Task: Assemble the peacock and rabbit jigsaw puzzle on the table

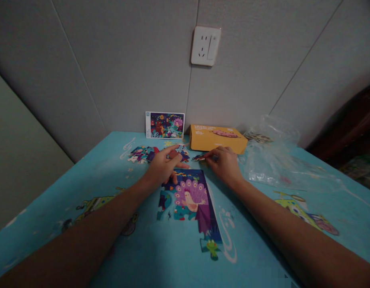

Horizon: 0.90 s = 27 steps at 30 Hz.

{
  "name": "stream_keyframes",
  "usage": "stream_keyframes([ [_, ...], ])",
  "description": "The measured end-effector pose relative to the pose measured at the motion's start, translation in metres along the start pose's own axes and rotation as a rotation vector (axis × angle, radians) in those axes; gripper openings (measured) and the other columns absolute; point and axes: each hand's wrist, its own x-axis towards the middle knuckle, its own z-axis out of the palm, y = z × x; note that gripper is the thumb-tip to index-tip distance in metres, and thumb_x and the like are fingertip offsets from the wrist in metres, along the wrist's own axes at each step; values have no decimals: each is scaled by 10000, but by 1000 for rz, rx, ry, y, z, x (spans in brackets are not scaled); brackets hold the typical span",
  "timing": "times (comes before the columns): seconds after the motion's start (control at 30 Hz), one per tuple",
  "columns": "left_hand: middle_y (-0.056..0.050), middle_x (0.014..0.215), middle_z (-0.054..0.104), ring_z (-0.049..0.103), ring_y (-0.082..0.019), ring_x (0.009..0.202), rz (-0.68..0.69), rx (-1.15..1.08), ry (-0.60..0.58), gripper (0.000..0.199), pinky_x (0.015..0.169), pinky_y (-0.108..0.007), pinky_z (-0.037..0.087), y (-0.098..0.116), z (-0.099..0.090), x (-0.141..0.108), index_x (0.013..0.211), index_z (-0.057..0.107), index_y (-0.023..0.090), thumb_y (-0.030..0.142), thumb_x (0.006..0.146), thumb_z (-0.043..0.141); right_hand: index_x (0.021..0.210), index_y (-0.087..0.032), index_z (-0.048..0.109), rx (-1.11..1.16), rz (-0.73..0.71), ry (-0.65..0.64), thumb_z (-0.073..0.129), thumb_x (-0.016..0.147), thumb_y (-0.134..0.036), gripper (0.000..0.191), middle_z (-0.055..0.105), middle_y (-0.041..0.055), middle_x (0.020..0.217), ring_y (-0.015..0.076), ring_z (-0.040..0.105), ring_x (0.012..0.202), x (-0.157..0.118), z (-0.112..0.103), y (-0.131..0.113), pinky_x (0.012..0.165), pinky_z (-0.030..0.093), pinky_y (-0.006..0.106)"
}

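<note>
My left hand (pixel 163 167) lies spread, with its fingertips on or just above a small cluster of jigsaw pieces (pixel 182 153) and its palm at the top of the assembled section. That section, a jigsaw puzzle with a peacock (pixel 187 198), lies flat on the blue table cover (pixel 185 256), with ragged edges on its left side. My right hand (pixel 224 166) pinches a dark jigsaw piece (pixel 198 158) between its fingers. A heap of loose pieces (pixel 143 154) lies to the left of my left hand.
A picture card of the puzzle (pixel 165 125) leans against the wall behind the table. To its right lies a flat yellow box (pixel 216 138), then a crumpled clear plastic bag (pixel 271 158). A wall socket (pixel 205 46) sits above. The table's far edge meets the wall.
</note>
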Motion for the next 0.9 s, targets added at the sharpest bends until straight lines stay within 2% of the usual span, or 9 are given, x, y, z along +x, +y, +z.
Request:
stream_keyframes([
  [0.13, -155, 1002, 731, 571, -100, 322, -15, 3, -103, 643, 254, -168, 265, 0, 1, -2, 1485, 266, 224, 315, 906, 532, 882, -197, 722, 2, -34, 37, 551, 862, -270, 187, 694, 84, 926, 259, 552, 929, 1, 1, 2, 810, 369, 383],
  [0.27, -174, 1093, 705, 581, -96, 330, -27, 3, -141, 657, 257, -166, 272, -1, 1, -2, 1495, 242, 247, 317, 907, 529, 1129, -234, 678, -65, -62, -92, 622, 825, -373, 339, 684, 88, 1109, 314, 513, 1040, -3, 7, 2, 804, 355, 408],
  [0.33, -180, 1108, 699, 590, -98, 340, -28, 2, -139, 662, 258, -165, 277, -2, 1, -1, 1496, 241, 247, 321, 906, 532, 1120, -261, 687, -77, -77, -155, 626, 823, -406, 335, 696, 78, 1098, 325, 504, 1057, -5, 10, 3, 796, 345, 413],
  [0.4, -183, 1118, 694, 594, -101, 344, -29, 3, -139, 662, 255, -166, 279, -3, 1, 0, 1496, 239, 245, 325, 907, 529, 1025, -270, 725, -72, -82, -174, 607, 843, -393, 249, 717, 69, 1014, 314, 515, 1030, -5, 11, 3, 791, 340, 409],
  [0.5, -187, 1132, 687, 597, -109, 347, -33, 17, -146, 669, 247, -170, 280, -4, 1, 0, 1501, 222, 242, 333, 909, 520, 936, -256, 750, -48, -80, -109, 575, 872, -341, 205, 721, 66, 932, 286, 535, 971, -2, 9, 4, 798, 352, 407],
  [0.63, -172, 1162, 677, 609, -102, 370, 8, 51, -189, 704, 257, -163, 300, -3, 2, -4, 1509, 202, 276, 330, 895, 541, 913, -218, 765, 73, -157, 81, 568, 890, -332, 228, 683, 87, 902, 240, 550, 890, -1, 0, 0, 800, 403, 392],
  [0.7, -136, 1098, 705, 609, -98, 378, 66, 73, -205, 684, 265, -158, 307, -3, 3, -6, 1493, 262, 272, 330, 880, 560, 978, -224, 760, 172, -268, 81, 569, 896, -323, 231, 644, 86, 889, 211, 552, 844, -3, -2, -4, 764, 432, 363],
  [0.83, -54, 741, 721, 616, -114, 394, 190, 100, -138, 457, 338, -167, 393, -5, 5, -5, 1264, 564, 122, 335, 860, 570, 1089, -275, 727, 311, -511, -36, 542, 910, -240, 259, 586, 79, 991, 170, 538, 804, -7, 0, -11, 717, 466, 330],
  [0.9, -54, 750, 723, 626, -116, 409, 204, 89, -84, 379, 371, -177, 423, -6, 4, -3, 1158, 617, 103, 312, 845, 579, 1101, -280, 719, 317, -533, -21, 542, 900, -203, 279, 574, 85, 1052, 178, 539, 837, -9, 2, -13, 743, 478, 349],
])
